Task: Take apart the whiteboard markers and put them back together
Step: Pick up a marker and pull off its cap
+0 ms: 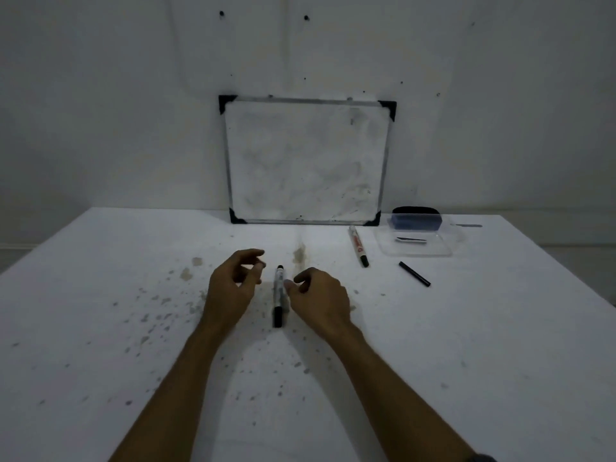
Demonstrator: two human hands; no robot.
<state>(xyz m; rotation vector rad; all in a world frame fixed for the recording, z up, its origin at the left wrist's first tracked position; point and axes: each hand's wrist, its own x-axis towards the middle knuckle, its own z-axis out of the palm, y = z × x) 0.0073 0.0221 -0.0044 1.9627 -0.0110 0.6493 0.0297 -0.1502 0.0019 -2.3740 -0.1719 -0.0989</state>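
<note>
Black whiteboard marker (pixel 278 296) lying flat on stained table (pixel 466 328), between both hands. Left hand (pixel 233 285) loosely curled, empty; right hand (pixel 320 295) same, fingertips just beside barrel. Probably light, stiff, slick plastic, so pinch barrel mid-length, pull cap end.

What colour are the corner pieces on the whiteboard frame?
Black. All four corner pieces on the whiteboard show clearly in the head view.

On bench (pixel 466 328): 1 marker (pixel 278 295) centre, between 2 hands, left (pixel 230 288), right (pixel 320 301). Behind, whiteboard (pixel 306 161) against wall. Right: second marker (pixel 358 250), loose cap (pixel 414 273), tray (pixel 416 241) holding eraser (pixel 416 219).
</note>
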